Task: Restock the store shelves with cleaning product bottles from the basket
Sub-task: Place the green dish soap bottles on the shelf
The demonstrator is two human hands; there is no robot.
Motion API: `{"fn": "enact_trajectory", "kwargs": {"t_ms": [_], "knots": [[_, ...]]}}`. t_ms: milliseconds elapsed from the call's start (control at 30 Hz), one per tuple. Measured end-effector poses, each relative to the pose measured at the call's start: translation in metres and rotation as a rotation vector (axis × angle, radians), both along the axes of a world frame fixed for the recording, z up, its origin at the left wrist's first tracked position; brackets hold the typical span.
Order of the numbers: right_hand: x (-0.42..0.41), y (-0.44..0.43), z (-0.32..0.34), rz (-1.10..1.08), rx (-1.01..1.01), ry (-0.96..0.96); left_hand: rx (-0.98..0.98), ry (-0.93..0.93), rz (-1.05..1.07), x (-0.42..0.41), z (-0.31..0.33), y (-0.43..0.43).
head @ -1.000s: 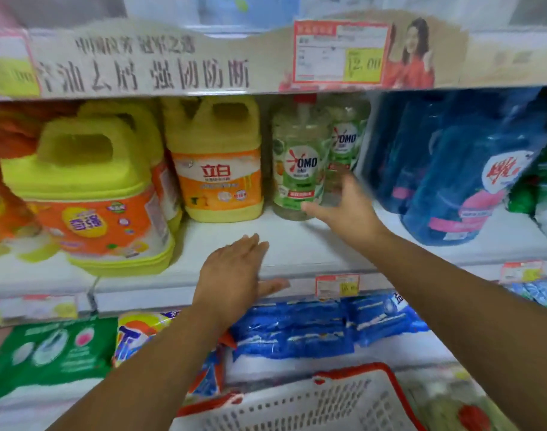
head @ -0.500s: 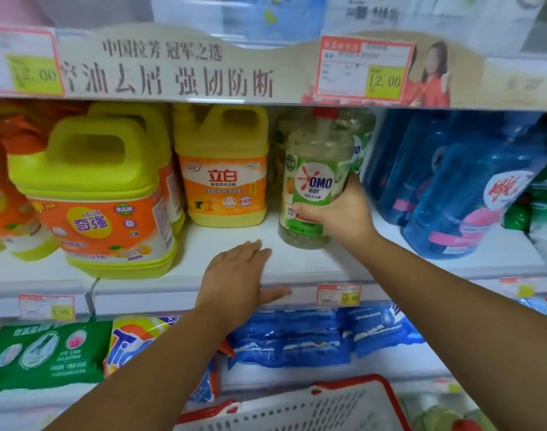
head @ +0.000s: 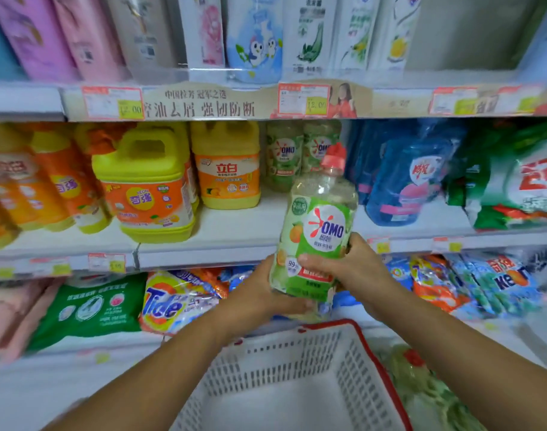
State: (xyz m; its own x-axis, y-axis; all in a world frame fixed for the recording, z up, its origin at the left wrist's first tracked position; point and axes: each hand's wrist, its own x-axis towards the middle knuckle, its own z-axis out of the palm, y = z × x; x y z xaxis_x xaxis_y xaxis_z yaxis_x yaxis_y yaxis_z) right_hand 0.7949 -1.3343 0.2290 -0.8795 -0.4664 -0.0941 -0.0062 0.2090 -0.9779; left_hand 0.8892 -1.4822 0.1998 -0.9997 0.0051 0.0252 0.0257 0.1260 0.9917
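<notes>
Both hands are wrapped round the OMO bottle [head: 317, 237], the left hand [head: 259, 293] cupping its base and the right hand [head: 350, 269] gripping the label side, just off the shelf's front edge [head: 203, 255] above the basket [head: 297, 381]; full, smooth plastic looks heavy and slippery, so that low two-handed hold seems wise.

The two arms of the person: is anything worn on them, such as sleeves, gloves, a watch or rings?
Both forearms are bare as far as the picture shows; no sleeves appear. The left hand and the right hand wear no gloves. No watch, bracelet or ring is visible on wrists or fingers.
</notes>
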Motion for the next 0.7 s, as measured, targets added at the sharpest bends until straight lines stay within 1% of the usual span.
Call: {"fn": "enact_trajectory", "kwargs": {"t_ms": [100, 200, 233, 300, 333, 400, 500, 533, 567, 633, 700], "knots": [[0.024, 0.026, 0.005, 0.09, 0.02, 0.008, -0.031, 0.032, 0.092, 0.018, -0.008, 0.025], [0.031, 0.046, 0.017, 0.0, -0.015, 0.063, -0.1, 0.062, 0.184, 0.025, -0.019, 0.042], [0.03, 0.051, 0.018, -0.049, -0.052, 0.075, -0.177, 0.069, 0.232, 0.025, -0.023, 0.047], [0.029, 0.055, 0.014, -0.136, -0.128, 0.074, -0.409, 0.13, 0.356, 0.026, -0.029, 0.058], [0.027, 0.056, 0.008, -0.19, -0.154, 0.069, -0.484, 0.153, 0.38, 0.025, -0.033, 0.063], [0.024, 0.06, -0.005, -0.292, -0.179, 0.058, -0.541, 0.114, 0.358, 0.024, -0.039, 0.072], [0.012, 0.07, -0.019, -0.305, -0.214, 0.0, -0.621, 0.029, 0.234, 0.014, -0.042, 0.069], [0.007, 0.073, -0.021, -0.287, -0.235, -0.024, -0.614, -0.003, 0.161, 0.011, -0.039, 0.065], [0.002, 0.075, -0.021, -0.262, -0.261, -0.045, -0.564, -0.046, 0.086, 0.008, -0.037, 0.059], [-0.006, 0.077, -0.02, -0.202, -0.308, -0.078, -0.358, -0.152, -0.061, 0.002, -0.031, 0.043], [-0.013, 0.079, -0.021, -0.131, -0.357, -0.114, -0.179, -0.264, -0.136, -0.004, -0.029, 0.031]]}}
